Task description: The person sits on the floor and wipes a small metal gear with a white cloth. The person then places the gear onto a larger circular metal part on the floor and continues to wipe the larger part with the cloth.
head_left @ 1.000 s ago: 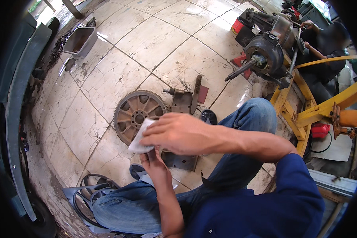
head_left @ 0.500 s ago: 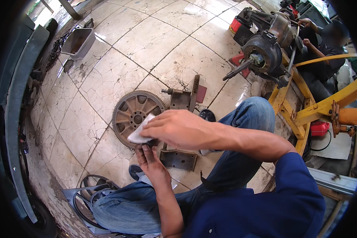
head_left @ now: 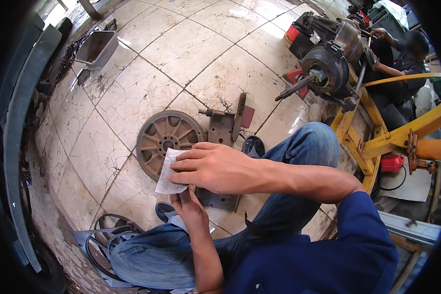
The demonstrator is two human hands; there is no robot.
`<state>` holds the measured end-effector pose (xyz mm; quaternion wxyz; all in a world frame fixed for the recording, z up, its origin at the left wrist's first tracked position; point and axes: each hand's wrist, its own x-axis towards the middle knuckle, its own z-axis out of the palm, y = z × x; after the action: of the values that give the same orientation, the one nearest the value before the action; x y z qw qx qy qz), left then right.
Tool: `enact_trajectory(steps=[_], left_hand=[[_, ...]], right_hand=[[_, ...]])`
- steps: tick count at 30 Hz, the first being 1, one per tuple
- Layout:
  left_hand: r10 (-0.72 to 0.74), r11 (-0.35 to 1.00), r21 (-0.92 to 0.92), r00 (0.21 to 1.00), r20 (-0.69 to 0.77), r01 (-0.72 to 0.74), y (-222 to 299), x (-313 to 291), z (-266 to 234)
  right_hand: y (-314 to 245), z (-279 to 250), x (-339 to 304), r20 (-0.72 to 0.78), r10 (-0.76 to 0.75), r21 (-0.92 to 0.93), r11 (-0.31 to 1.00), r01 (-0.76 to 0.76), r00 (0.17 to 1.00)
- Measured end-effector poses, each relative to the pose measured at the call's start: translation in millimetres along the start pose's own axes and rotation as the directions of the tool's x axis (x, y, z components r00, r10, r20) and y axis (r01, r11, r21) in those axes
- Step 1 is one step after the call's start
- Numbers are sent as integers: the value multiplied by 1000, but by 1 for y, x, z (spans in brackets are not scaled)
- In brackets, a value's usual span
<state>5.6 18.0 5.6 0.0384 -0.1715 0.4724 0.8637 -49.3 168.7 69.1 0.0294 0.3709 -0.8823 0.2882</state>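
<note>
Looks mid-rub tbh: right hand pinching a whitish sheet, left hand curled below, can't tell its hold; next stroke needs steady pressure.

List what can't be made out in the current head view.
Head view, now:
Left hand: anything in its grip, hidden by the white cloth-like sheet and right hand.
Toothed flywheel: lower-right rim, behind that sheet and hand.
Upper steel plate and lower steel plate: whether they join, masked by the right hand.
Grey tub: contents, too small to identify.
</note>
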Motion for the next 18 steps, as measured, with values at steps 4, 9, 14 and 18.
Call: enact_trajectory(steps=[4,9,14,18], left_hand=[[-43,981,184,997,-67,55,6,-4,12],[-44,932,358,998,-35,54,-5,-7,-2],[-44,980,191,996,-75,57,4,-5,14],[144,885,422,978,154,-197,-17,8,-25]], right_hand=[[-1,1,0,38,21,56,998,-23,999],[0,-5,1,43,41,85,995,-45,998],[1,-3,0,43,29,9,1000,-29,999],[0,-3,0,49,51,-4,999,-51,997]])
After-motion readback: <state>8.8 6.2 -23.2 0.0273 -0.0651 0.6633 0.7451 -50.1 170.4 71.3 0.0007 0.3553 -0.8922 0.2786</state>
